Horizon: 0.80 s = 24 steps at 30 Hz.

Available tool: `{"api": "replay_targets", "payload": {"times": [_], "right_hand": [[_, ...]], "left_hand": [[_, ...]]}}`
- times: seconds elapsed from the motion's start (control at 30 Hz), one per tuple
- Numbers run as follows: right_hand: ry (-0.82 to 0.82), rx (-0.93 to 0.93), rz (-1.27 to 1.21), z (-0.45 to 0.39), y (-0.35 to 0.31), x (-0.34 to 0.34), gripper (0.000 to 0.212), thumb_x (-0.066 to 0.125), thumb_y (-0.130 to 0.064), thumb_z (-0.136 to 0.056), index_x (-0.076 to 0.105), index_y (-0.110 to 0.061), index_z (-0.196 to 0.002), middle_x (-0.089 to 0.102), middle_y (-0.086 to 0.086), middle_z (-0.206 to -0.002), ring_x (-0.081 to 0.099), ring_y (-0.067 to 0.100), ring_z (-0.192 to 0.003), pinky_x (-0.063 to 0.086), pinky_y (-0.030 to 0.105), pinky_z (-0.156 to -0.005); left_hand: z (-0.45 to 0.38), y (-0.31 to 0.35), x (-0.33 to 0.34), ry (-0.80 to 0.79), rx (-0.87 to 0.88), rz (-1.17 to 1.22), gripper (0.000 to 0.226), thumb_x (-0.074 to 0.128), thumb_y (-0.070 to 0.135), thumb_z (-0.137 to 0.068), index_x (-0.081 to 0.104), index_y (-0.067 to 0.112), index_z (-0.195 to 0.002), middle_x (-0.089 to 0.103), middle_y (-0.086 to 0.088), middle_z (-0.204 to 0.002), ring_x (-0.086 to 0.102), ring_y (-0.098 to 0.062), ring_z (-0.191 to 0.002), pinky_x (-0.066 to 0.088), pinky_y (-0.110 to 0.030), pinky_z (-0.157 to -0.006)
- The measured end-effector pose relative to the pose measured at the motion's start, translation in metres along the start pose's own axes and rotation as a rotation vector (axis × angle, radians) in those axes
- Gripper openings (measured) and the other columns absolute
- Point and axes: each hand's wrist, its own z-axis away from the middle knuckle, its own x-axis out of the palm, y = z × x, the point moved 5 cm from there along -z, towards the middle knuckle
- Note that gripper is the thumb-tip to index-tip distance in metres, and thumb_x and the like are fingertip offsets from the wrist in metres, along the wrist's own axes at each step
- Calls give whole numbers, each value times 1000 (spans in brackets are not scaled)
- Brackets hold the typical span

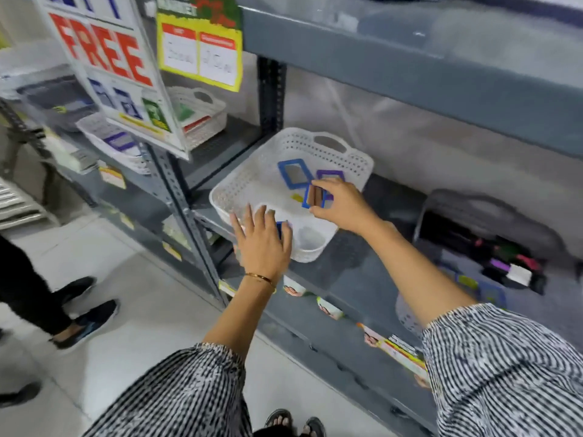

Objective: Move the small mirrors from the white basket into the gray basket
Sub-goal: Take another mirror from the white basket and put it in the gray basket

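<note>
A white perforated basket (344,160) sits on the grey metal shelf. Inside it lie a blue-framed small mirror (294,174) and a purple-framed mirror (330,175). My right hand (339,205) is over the basket and pinches a blue-framed mirror (312,197) on edge. My left hand (263,239) rests on the basket's near rim with fingers spread, and a blue edge (279,229) shows under its fingers. The gray basket (485,209) stands to the right on the same shelf, holding several dark and coloured items.
Shelf uprights (271,96) and the upper shelf beam (410,74) frame the bay. More white baskets (202,118) sit on the left shelf behind a hanging "FREE" sign (104,55). Another person's legs and shoes (79,316) stand on the floor at left.
</note>
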Motion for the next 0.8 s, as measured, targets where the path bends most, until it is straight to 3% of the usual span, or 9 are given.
{"api": "replay_targets", "payload": {"times": [0.1, 0.2, 0.3, 0.43, 0.57, 0.63, 0.8], "right_hand": [[83, 89, -25, 36, 30, -37, 45, 76, -11, -72, 64, -2, -114, 66, 13, -116, 61, 28, -107, 38, 14, -81], [127, 205, 23, 75, 65, -70, 58, 78, -12, -73, 59, -4, -127, 62, 11, -126, 58, 23, -115, 33, 11, -89], [173, 319, 62, 120, 102, -96, 56, 76, -9, -74, 59, -1, -126, 62, 14, -127, 58, 25, -115, 35, 15, -90], [164, 475, 118, 177, 143, -111, 42, 72, -3, -74, 63, 6, -114, 66, 22, -109, 60, 27, -97, 47, 40, -94], [86, 641, 105, 222, 173, -110, 15, 67, 6, -72, 64, 5, -87, 59, 18, -75, 52, 25, -70, 44, 33, -69], [75, 663, 114, 235, 182, -108, 12, 66, 9, -72, 62, 1, -80, 53, 13, -69, 48, 23, -67, 40, 32, -64], [71, 736, 120, 242, 189, -106, 40, 66, 8, -76, 56, 10, -115, 56, 15, -84, 51, 22, -78, 49, 44, -87]], "left_hand": [[-1, 43, 8, -22, 137, 41, 35, 50, 30, -90, 58, 2, -108, 66, -20, -109, 44, -38, -125, 9, -58, -114], [1, 86, 23, -103, 247, 54, 36, 49, 30, -89, 57, 0, -107, 66, -24, -107, 47, -38, -121, 9, -57, -114], [6, 109, 37, -182, 296, 40, 36, 47, 30, -89, 55, 1, -108, 64, -26, -108, 47, -38, -119, 8, -57, -113], [12, 112, 49, -208, 344, -12, 39, 46, 31, -89, 51, 0, -113, 63, -25, -110, 47, -38, -117, 7, -57, -113], [13, 110, 51, -188, 357, -13, 39, 50, 27, -88, 51, -2, -114, 62, -26, -111, 48, -39, -116, 10, -60, -112], [14, 112, 51, -190, 355, -10, 39, 51, 26, -87, 51, -2, -114, 62, -26, -109, 50, -39, -113, 12, -61, -111], [14, 112, 52, -213, 348, -38, 41, 49, 28, -88, 49, -2, -116, 62, -26, -109, 49, -39, -113, 12, -62, -111]]}}
